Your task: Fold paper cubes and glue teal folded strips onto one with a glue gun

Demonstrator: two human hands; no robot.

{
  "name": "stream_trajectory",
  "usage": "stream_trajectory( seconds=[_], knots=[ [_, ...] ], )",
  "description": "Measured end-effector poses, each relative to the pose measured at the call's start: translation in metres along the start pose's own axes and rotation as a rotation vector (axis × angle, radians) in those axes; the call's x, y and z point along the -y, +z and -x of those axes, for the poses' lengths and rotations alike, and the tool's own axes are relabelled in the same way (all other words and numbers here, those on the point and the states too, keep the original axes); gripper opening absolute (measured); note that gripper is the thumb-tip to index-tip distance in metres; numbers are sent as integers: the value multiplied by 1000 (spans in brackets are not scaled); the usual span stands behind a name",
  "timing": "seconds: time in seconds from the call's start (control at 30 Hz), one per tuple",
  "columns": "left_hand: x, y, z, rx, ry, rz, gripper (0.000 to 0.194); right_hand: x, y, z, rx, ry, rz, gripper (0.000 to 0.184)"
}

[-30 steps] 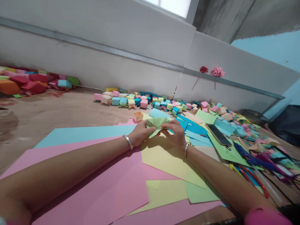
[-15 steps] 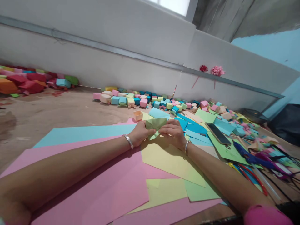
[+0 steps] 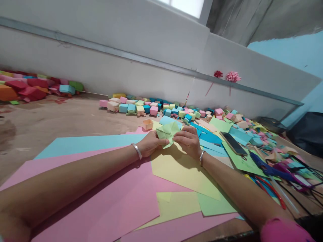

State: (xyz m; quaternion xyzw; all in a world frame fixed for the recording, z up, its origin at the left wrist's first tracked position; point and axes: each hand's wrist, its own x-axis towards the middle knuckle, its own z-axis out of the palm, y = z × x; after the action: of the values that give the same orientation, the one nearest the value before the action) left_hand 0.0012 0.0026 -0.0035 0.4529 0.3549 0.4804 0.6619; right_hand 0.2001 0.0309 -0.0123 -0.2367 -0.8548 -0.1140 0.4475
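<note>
The green paper now turns a brighter, creased face upward, exposing its folds, above the yellow sheet. Left hand pinches its left side; right hand, nearly closed, grips its right edge.

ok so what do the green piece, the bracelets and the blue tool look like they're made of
Green piece: matte paper or thin card, going by its sharp creases and thin edges.
Bracelets: shiny, silvery metal, judging by the bright highlights, though coated plastic can't be ruled out.
Blue tool: probably moulded plastic, from its even colour and smooth curves.
</note>
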Motion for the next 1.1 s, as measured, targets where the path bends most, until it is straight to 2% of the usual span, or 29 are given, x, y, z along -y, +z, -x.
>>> stream_trajectory(
  seconds=[0.1,0.23,0.3,0.37,0.43,0.57,0.67,0.8,0.93,1.0,1.1],
  knots=[
    [-2,2,1,-7,-13,-18,41,-1,-1,0,-12,-52,56,15],
    [-4,6,5,-112,15,-65,36,1,1,-1,-51,-114,55,8],
    [-4,8,7,-161,52,-116,31,3,1,-2,-54,-85,38,5],
    [-5,8,8,-194,86,-169,29,4,1,-2,-71,0,1,3],
    [-6,8,8,-209,107,-189,28,2,2,-2,-91,115,-91,8],
    [-7,8,6,-188,112,-156,27,-9,8,2,-15,273,-458,18],
    [-8,9,7,-158,101,-184,27,-13,13,4,17,387,-674,20],
    [-8,11,9,-164,37,-168,31,-6,15,5,-1,618,-831,24],
    [-8,7,5,-162,-20,-127,26,3,13,2,-65,833,-870,25],
    [-9,5,3,-135,-3,-81,26,4,11,0,-94,859,-838,25],
    [-11,4,4,-75,42,-29,39,4,11,-2,-142,860,-780,26]
  ],
)
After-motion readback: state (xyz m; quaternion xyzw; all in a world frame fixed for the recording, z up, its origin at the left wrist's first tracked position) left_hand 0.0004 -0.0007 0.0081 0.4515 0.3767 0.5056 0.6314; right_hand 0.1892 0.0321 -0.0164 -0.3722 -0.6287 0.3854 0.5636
